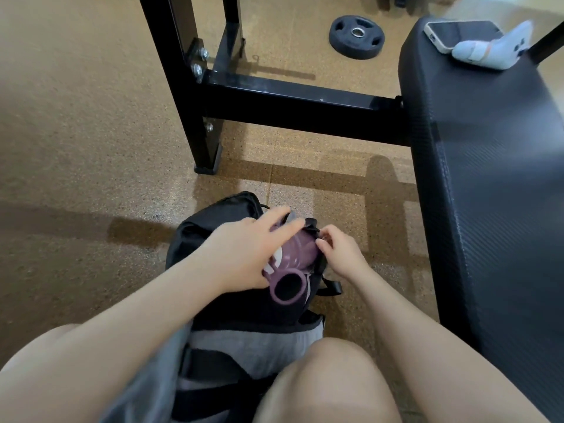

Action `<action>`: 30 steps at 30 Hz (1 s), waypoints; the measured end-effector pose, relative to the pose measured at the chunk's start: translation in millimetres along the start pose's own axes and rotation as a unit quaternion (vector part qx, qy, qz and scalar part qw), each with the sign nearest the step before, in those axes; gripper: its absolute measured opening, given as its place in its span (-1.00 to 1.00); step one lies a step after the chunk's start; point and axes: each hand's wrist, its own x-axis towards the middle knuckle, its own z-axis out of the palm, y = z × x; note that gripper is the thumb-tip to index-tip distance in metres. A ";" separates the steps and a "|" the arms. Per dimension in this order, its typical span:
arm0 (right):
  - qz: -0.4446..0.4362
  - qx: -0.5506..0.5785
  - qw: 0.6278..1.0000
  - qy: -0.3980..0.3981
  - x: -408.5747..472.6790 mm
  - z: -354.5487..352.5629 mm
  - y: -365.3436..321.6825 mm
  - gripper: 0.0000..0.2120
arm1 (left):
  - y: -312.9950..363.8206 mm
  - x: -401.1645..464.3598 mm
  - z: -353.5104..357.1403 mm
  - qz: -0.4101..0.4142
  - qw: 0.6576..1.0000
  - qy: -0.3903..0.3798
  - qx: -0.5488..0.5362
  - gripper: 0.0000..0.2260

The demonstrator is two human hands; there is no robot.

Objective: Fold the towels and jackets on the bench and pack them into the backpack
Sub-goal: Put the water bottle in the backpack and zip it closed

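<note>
A phone lay at the far end of the bench, and a pale sock-like item rested partly on it, by the bench's right edge. On the speckled brown floor a black weight plate lay flat beyond a black steel frame, whose crossbar met the bench's left edge.

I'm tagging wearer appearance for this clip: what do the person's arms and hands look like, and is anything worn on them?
Both forearms are bare with no sleeves in view. The left hand and right hand wear no gloves, and no watch, bracelet or ring shows on either. No markings or cables are visible on the arms.
</note>
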 end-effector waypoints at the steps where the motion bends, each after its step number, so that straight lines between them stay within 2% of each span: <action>1: 0.013 0.016 0.999 -0.026 -0.2 -4.0 1.5 -0.66 | -5.1 0.5 -4.3 -0.010 0.999 0.001 -0.043 -0.12; 4: -0.007 0.071 0.992 -0.106 -9.9 -24.7 -13.7 -0.36 | -15.1 0.4 -12.2 -0.037 0.983 0.021 -0.180 -0.06; 9: -0.170 0.213 0.935 -0.226 -50.4 -62.2 -66.8 -0.17 | -6.1 10.1 -13.0 -0.103 0.944 0.112 -0.292 -0.38; 10: -0.195 0.195 0.935 -0.222 -54.1 -65.4 -74.1 -0.10 | -4.3 12.1 -11.7 -0.111 0.934 0.130 -0.312 -0.43; 12: -0.252 0.090 0.950 -0.162 -52.1 -63.5 -82.4 -0.03 | -3.2 12.9 -9.9 -0.102 0.918 0.128 -0.362 -0.47; 14: -0.300 -0.015 0.949 -0.091 -44.1 -58.3 -82.9 -0.11 | -11.8 10.5 -8.3 -0.067 0.875 0.068 -0.474 -0.44; 15: -0.304 -0.030 0.949 -0.072 -40.9 -58.6 -80.8 -0.18 | -19.3 7.7 -6.0 -0.058 0.856 0.029 -0.514 -0.43; 16: -0.295 -0.020 0.953 -0.059 -39.6 -60.6 -79.3 -0.26 | -27.1 4.5 -2.9 -0.063 0.858 -0.003 -0.509 -0.44; 18: -0.269 0.016 0.962 -0.047 -40.2 -66.5 -72.2 -0.33 | -41.0 0.9 7.1 -0.123 0.924 -0.054 -0.359 -0.52; 19: -0.258 0.039 0.964 -0.045 -42.0 -68.5 -66.6 -0.34 | -44.5 -1.1 12.9 -0.166 0.940 -0.091 -0.283 -0.56; 21: -0.229 0.091 0.968 -0.038 -46.5 -70.1 -55.4 -0.33 | -44.3 -2.9 27.6 -0.233 0.929 -0.193 -0.213 -0.52; 23: -0.218 0.131 0.967 -0.030 -49.7 -65.9 -46.2 -0.33 | -40.3 -2.4 38.9 -0.263 0.906 -0.242 -0.225 -0.50; 25: -0.219 0.149 0.964 -0.019 -51.2 -59.4 -40.5 -0.36 | -40.6 -0.8 44.9 -0.289 0.883 -0.179 -0.323 -0.61; 28: -0.239 0.189 0.952 0.002 -52.0 -53.7 -42.7 -0.36 | -29.2 0.3 39.6 -0.257 0.801 -0.036 -0.539 -0.81; 30: -0.254 0.184 0.949 0.011 -54.2 -53.5 -51.1 -0.32 | -19.0 -0.7 24.0 -0.211 0.795 0.002 -0.568 -0.84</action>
